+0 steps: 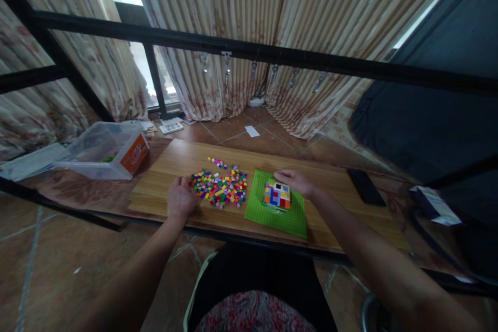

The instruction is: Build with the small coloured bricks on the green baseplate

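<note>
A square block of multicoloured building bricks (277, 196) stands on a green baseplate (259, 212). Over the block's far edge, my right hand (294, 181) is closed in a pinch, and whatever is between its fingertips is too small to make out. To the left of the baseplate lies a loose pile of small coloured bricks (220, 187). My left hand (181, 198) rests at the pile's left edge with its fingers curled together and pointing down. Its fingertips are partly hidden, so anything in them cannot be made out.
A wooden board (155, 187) lies under the bricks and baseplate. On the left stands a clear plastic box (97, 166) with an orange label. A dark phone (365, 187) and a small carton (436, 206) lie to the right. A black metal bar (249, 49) crosses beyond the table.
</note>
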Demonstrator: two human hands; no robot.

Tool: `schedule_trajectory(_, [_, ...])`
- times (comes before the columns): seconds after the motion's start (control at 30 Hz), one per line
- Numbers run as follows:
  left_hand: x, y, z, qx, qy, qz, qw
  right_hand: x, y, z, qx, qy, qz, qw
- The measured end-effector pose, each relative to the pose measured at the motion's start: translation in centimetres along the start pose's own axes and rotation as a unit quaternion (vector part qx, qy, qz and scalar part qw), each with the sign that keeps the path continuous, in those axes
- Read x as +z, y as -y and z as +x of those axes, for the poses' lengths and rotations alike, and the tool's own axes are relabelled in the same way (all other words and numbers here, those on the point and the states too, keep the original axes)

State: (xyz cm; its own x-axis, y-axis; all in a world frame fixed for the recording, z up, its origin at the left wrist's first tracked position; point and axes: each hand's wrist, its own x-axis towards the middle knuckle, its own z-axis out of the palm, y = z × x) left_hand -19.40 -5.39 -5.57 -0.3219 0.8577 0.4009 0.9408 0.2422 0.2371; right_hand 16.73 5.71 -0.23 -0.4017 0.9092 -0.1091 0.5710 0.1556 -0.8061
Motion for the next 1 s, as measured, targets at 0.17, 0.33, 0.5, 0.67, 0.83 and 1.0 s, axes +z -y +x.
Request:
schedule_trajectory(0.17, [0.0,0.1,0.0,0.004,0.003,-0.003,1.000,1.4,-0.5,0.4,0.001,-0.021,-0.013,1.000])
schedule_trajectory(0.33, [-0.2,0.0,-0.2,0.001,0.009,-0.007,1.000,2.5,-0.9,0.0,-0.008,-0.031,-0.026,0.999])
schedule_trajectory(0.5, [-0.3,-0.3,-0.2,-0.011,0.018,0.000,1.000,2.6,-0.9,0.0,-0.031,-0.040,-0.034,0.998])
schedule_trajectory(0.67, [-0.4,-0.3,-0.2,-0.015,0.022,-0.003,1.000,2.5,-0.8,0.2,-0.053,-0.024,-0.051,0.997])
schedule_trajectory(0.83, [-0.4,-0.2,-0.1,-0.008,0.024,-0.006,1.000,2.2,-0.2,-0.1,-0.051,-0.026,-0.098,0.994])
schedule_trajectory(1.0, [-0.4,-0.3,-0.2,-0.012,0.021,-0.015,1.000,3.6,3.7,-0.6,-0.132,-0.138,-0.136,0.972])
